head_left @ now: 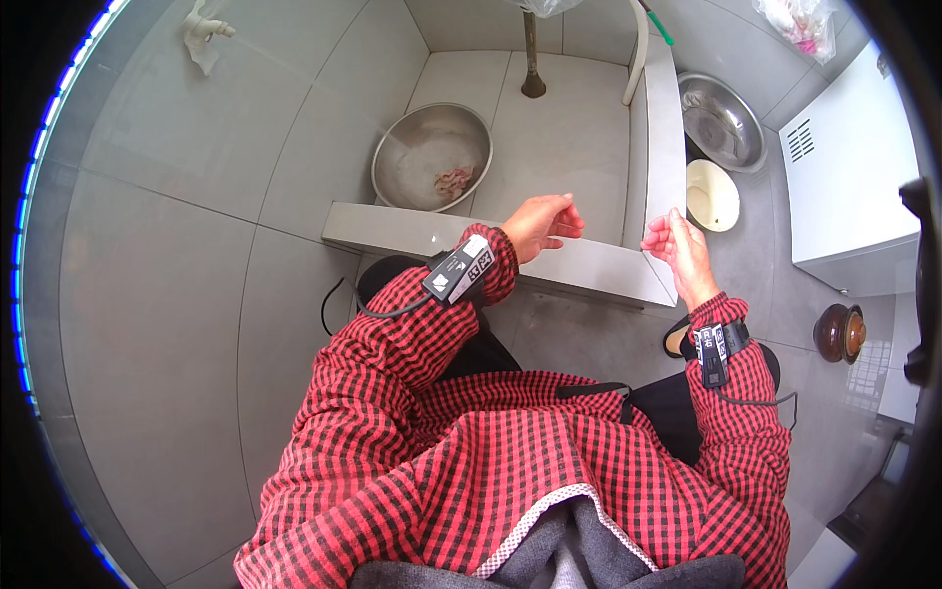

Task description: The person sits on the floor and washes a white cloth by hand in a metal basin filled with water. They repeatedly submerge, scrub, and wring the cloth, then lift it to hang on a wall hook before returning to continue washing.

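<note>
Left hand curled loosely, right hand half-open, both empty above the grey ledge (black-and-white tags strapped on wrists).

- The left hand is curling its fingers inward, hiding the palm; whether it holds anything cannot be told.
- The pinkish stuff in the far bowl is showing too small to identify.
- The top edge is cutting off the pipe and the bag at far right.
- The jar at right is showing too small to make out.

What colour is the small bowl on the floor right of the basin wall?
Pale cream-yellow bowl, seen best in the head view.
</note>
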The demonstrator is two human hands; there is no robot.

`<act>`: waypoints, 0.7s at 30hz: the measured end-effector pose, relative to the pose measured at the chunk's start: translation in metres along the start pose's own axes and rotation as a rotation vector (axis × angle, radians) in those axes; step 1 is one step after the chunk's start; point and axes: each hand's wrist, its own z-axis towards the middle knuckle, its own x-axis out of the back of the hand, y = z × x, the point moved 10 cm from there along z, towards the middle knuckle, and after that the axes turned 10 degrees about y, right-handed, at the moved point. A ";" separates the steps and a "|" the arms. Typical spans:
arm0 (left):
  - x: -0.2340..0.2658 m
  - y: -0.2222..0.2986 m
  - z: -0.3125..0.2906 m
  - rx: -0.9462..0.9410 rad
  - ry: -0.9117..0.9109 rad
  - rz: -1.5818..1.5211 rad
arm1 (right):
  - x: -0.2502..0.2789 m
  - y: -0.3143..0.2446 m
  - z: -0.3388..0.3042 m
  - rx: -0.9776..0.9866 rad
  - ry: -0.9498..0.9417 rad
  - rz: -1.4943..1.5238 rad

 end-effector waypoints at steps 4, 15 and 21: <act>0.001 0.000 0.002 -0.001 0.000 -0.001 | -0.003 -0.002 -0.001 0.002 -0.006 0.000; 0.013 0.015 0.001 -0.060 0.081 -0.095 | -0.005 -0.004 0.000 0.013 -0.012 -0.004; 0.010 0.017 0.000 -0.061 0.060 -0.075 | -0.005 -0.003 0.001 -0.004 0.006 -0.001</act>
